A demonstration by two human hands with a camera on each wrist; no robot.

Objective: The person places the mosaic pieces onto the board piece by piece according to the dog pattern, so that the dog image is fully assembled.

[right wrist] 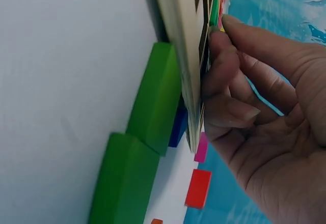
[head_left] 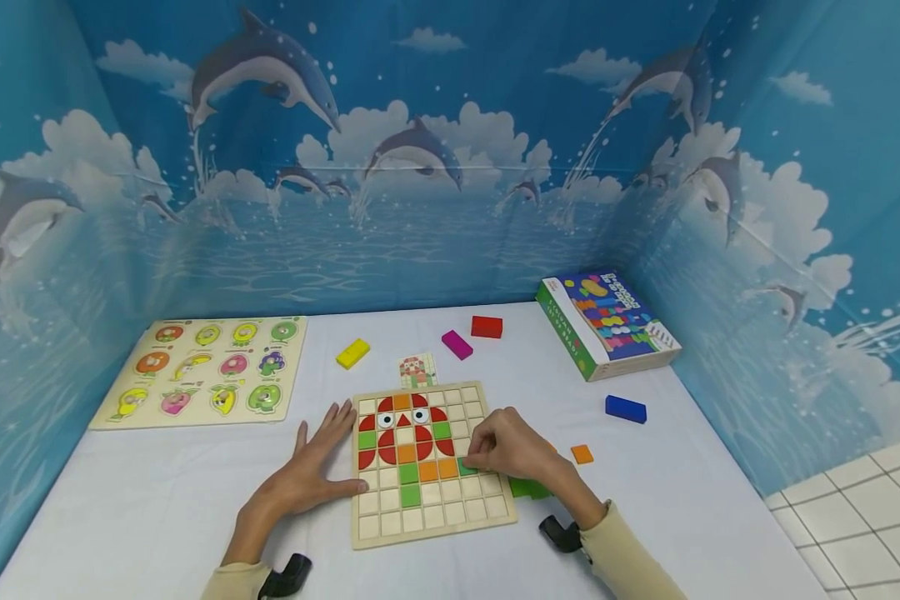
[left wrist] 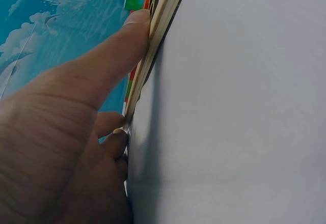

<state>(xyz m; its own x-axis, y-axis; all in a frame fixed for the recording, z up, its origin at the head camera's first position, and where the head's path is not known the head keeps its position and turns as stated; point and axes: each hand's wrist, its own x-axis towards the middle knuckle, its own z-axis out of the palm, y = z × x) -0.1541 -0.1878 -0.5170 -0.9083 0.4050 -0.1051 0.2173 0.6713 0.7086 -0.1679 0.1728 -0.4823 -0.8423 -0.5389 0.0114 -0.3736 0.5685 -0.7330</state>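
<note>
A wooden grid board (head_left: 412,520) lies on the white cloth, with red, orange, green and eyed tiles forming a picture on it. Along its left edge rests my left hand (head_left: 303,479), fingers spread and thumb touching the frame. The left wrist view shows that thumb (left wrist: 122,40) against the board's side. My right hand (head_left: 513,450) pinches a green square tile (head_left: 466,468) between thumb and fingertips at a cell just right of two orange tiles (head_left: 438,470). In the right wrist view, its other fingers (right wrist: 226,112) curl close over the board.
Green blocks (head_left: 528,488) and an orange tile (head_left: 582,454) lie right of the board. Behind it are a picture card (head_left: 417,371) and yellow (head_left: 353,353), magenta (head_left: 457,345) and red blocks (head_left: 487,327). A fruit puzzle (head_left: 202,375), game box (head_left: 607,325) and blue block (head_left: 626,409) flank these.
</note>
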